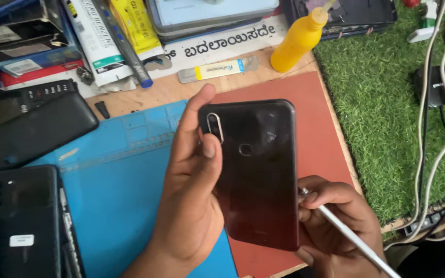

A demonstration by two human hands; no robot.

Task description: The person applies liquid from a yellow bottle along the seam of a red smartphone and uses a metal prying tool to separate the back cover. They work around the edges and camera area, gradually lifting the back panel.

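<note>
I took the dark phone (257,172) held at the centre as my reference point and worked across from the left.

Far left of it, a black handset (24,221) with a small white sticker lay face down on the blue work mat (119,190). Above that handset lay a black phone cover (34,131), partly off the mat. Further up and left of the reference phone, I noted a stack of boxes and a white tube (96,41) leaning among them.

My left hand (191,190) was clamped on the reference phone: the palm covered its left edge, the thumb pressed near the camera strip on its back, and the forefinger stretched up past its top-left corner. The phone was held back side up, slightly tilted, above the seam where the blue mat met the red mat (320,134).

Above the phone, near its top-right corner, stood a yellow squeeze bottle (297,44), leaning.

My right hand (336,226) sat at the phone's lower right edge, fingers closed round a thin metal tool (356,242). The tool's tip touched the phone's right edge or lay just beside it; I could not tell which.

Well to the right of the phone lay green artificial turf (382,103), with white cables (428,128) running across it.
</note>
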